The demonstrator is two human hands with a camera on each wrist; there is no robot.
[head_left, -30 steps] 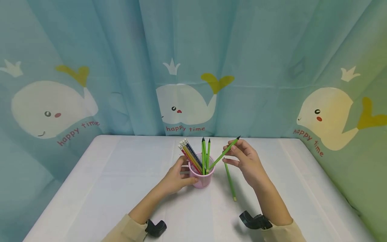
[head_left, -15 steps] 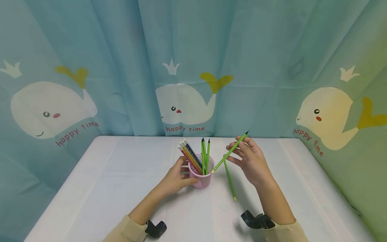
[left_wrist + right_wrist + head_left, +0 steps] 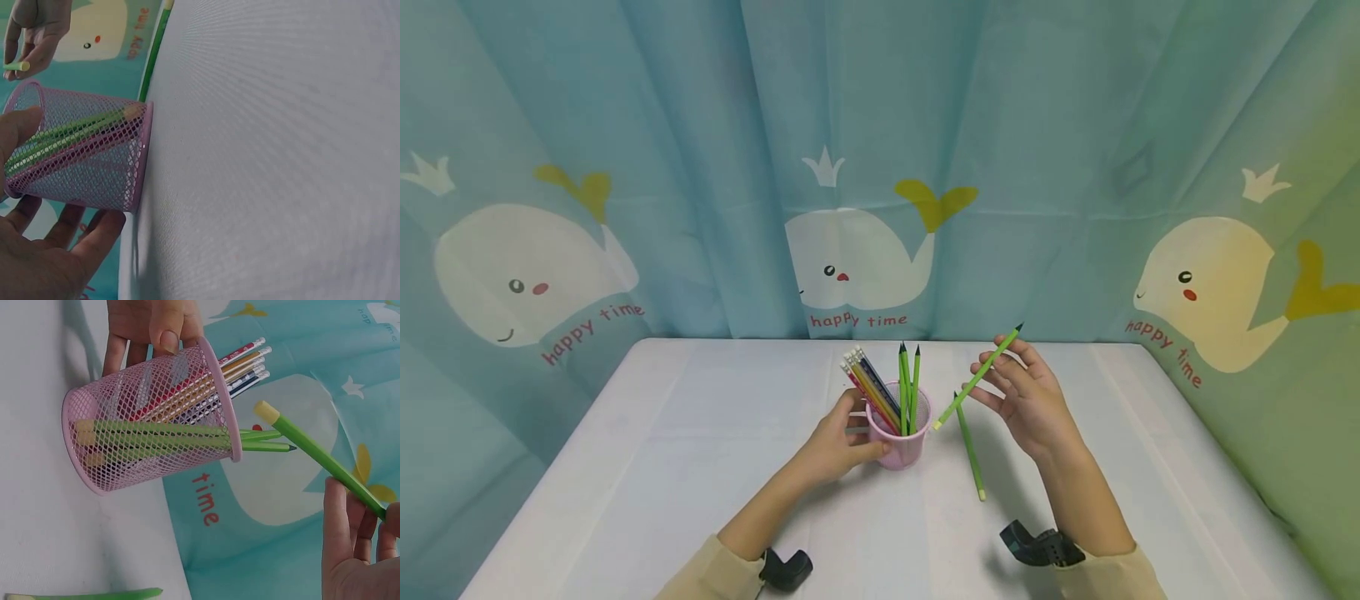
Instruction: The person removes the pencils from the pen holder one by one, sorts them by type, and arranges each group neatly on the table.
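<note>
A pink mesh pencil cup (image 3: 904, 452) stands on the table, and my left hand (image 3: 835, 442) grips it from the left, thumb in front and fingers behind. Inside lean several striped pencils (image 3: 871, 385) with white erasers up, and green pencils (image 3: 914, 392) with dark points up. My right hand (image 3: 1037, 400) pinches another green pencil (image 3: 325, 459), tilted, its dark point up and its yellow-tipped end low. That end is just right of the cup's rim, outside it. One more green pencil (image 3: 972, 454) lies on the table between the cup and my right forearm.
The white-covered table (image 3: 700, 467) runs back to a blue curtain (image 3: 1045, 167) printed with whales. A green curtain side (image 3: 1300, 450) borders the right edge. Dark wrist mounts (image 3: 1037, 546) sit at both cuffs.
My right hand has moved right, drawing the green pencil's low end from inside the cup's mouth to outside the rim. My left hand stays on the cup.
</note>
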